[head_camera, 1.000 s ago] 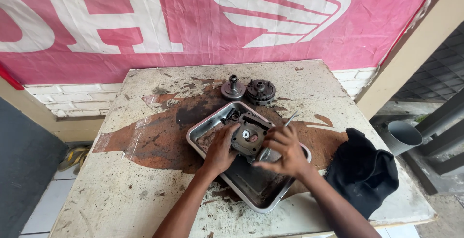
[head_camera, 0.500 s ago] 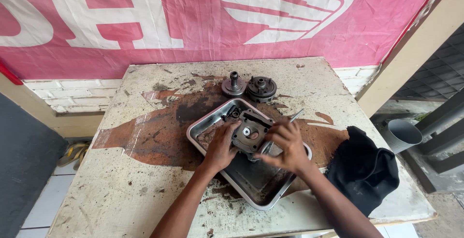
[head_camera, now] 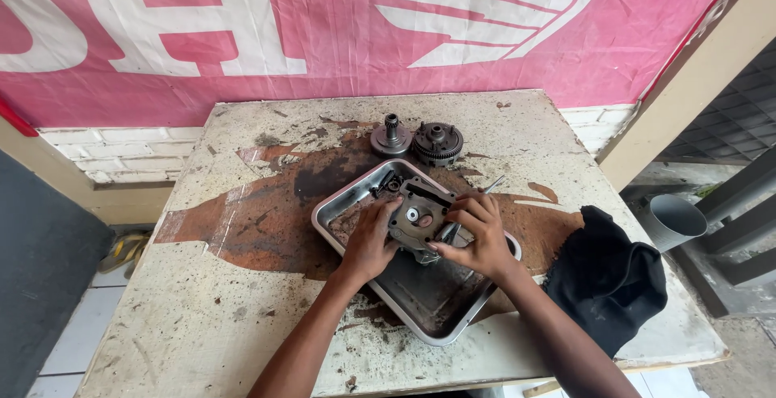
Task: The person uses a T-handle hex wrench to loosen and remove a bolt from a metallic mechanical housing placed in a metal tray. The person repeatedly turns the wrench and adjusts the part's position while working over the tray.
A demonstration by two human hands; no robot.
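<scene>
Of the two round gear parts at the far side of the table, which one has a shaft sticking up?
The left gear: a splined shaft rises from its middle. The right gear is wider, darker and toothed.

Pink banner, white brick wall, stained worn table, tiled floor

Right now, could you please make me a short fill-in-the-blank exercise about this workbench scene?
1. Both hands hold a round grey metal engine part over a rectangular metal ____.
2. The crumpled cloth at the table's right edge is ____ in colour.
3. Behind the tray stand ____ round toothed gears.

Missing words: tray; black; two
</scene>
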